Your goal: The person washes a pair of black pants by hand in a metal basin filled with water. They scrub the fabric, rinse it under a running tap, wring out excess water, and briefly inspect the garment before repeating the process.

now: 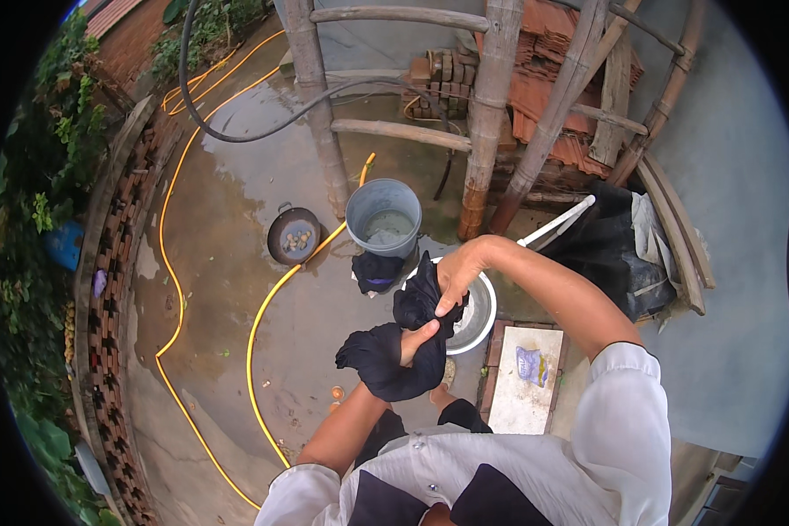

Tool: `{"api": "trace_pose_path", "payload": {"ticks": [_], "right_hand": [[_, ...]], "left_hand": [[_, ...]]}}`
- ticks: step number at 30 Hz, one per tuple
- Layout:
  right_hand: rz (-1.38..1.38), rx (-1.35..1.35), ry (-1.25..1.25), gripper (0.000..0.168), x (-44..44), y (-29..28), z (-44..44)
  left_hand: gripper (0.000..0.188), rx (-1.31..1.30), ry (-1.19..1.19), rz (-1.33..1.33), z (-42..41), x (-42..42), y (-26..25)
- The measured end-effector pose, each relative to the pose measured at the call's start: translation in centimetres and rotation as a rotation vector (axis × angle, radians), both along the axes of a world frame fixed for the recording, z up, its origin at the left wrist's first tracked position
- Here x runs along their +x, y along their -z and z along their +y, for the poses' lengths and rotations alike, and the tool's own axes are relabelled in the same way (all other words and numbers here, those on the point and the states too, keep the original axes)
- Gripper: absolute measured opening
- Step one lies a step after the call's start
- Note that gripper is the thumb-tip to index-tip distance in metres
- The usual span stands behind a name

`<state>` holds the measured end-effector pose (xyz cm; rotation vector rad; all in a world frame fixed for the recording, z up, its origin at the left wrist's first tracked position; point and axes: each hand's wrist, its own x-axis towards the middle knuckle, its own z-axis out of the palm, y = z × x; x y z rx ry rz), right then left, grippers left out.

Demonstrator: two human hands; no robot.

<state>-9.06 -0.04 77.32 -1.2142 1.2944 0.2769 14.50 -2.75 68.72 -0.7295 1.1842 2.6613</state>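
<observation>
Both my hands grip one bunched black cloth (430, 361), a garment by its look. My left hand (415, 342), lower in the picture, is closed round its middle; my right hand (459, 273) grasps the upper part. Partly hidden under the cloth and my right hand, a round white-rimmed basin (492, 309) stands on the wet ground. A grey plastic bucket (384, 217) with some water in it stands just beyond. Against the bucket's near side lies another dark cloth bundle (376, 271) with a purple strip.
A metal pan (294, 235) holding small round lumps sits left of the bucket. A yellow hose (255, 355) winds over the wet concrete. Bamboo ladders (493, 118) stand ahead, with bricks and roof tiles behind. At right, a purple packet (531, 365) lies on a pale slab (523, 404).
</observation>
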Motion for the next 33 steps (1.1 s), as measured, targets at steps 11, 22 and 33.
{"api": "trace_pose_path", "payload": {"ticks": [11,22,33], "right_hand": [[-1.574,-0.394,1.797,0.112,9.2,17.4,11.3],[-1.808,-1.112,1.238,0.118,5.1,4.0,4.4],[-0.409,-0.905,1.291,0.021,2.9,6.9,5.6]], "left_hand": [[0.053,0.671,-0.170,0.158,-0.7,-2.5,-7.2],[0.052,1.121,-0.021,0.167,3.8,-1.5,-5.8],[0.045,-0.386,0.430,0.123,0.6,-2.9,-7.5]]}}
